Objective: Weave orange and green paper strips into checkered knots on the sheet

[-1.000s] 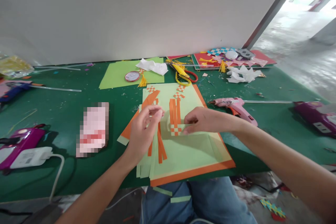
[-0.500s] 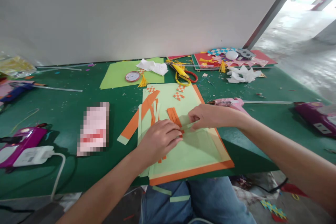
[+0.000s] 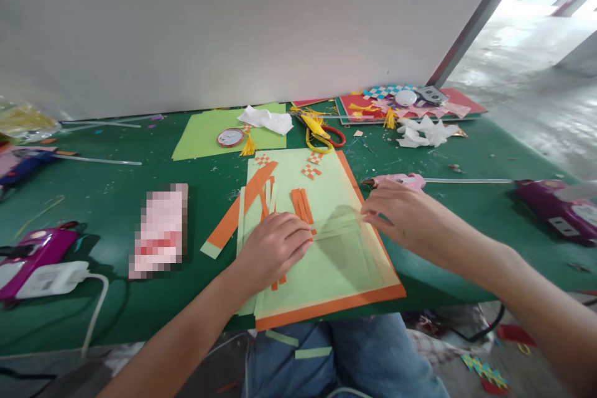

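In the head view, the left hand [image 3: 278, 242] is lying over the lower end of some orange strips [image 3: 302, 204] at the middle of the frame; its fingers are bending downward, and whether they are gripping anything underneath, I cannot tell. The right hand [image 3: 396, 211], right of centre, is pinching the ends of pale green strips [image 3: 336, 225] that are running across from the left hand. These strips are lying over a pale green sheet [image 3: 321, 280] on the green counter [image 3: 107, 193]. A pink glue gun [image 3: 403, 181] is resting just beyond the right hand. At the upper left of the frame, a clear plastic bag [image 3: 28, 121] is holding something yellow, too unclear to name. Yellow-handled scissors [image 3: 324, 135] are lying at upper centre.
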The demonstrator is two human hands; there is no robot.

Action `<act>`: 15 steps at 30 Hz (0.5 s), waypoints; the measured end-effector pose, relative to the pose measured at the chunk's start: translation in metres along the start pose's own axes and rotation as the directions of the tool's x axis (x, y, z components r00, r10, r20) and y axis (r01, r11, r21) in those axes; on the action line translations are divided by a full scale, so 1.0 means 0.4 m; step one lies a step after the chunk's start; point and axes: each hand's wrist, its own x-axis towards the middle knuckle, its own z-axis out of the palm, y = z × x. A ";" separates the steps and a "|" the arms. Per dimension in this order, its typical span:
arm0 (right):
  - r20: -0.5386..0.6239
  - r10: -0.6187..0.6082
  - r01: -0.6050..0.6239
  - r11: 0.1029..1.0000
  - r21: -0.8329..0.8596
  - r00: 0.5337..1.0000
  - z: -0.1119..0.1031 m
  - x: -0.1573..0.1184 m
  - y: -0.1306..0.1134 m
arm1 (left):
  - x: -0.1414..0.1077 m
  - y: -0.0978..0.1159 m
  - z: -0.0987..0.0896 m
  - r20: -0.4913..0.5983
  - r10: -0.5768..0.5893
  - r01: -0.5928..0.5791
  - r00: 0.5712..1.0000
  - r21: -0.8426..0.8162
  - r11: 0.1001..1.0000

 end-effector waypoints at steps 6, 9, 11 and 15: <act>0.010 -0.182 0.182 0.983 -0.004 0.983 0.046 0.015 -0.069 | 0.017 -0.004 -0.018 0.030 0.061 -0.063 0.998 0.099 0.993; 0.001 -0.183 0.183 0.983 -0.014 0.983 0.071 0.026 -0.079 | 0.028 0.000 -0.019 0.068 0.039 -0.047 0.997 0.123 0.991; -0.011 -0.180 0.180 0.983 -0.026 0.984 0.085 0.031 -0.077 | 0.034 0.002 -0.014 0.088 0.027 -0.040 0.996 0.150 0.988; -0.039 -0.218 0.214 0.974 -0.076 0.975 0.104 0.035 -0.068 | 0.040 0.005 0.000 0.076 0.013 -0.028 0.997 0.200 0.979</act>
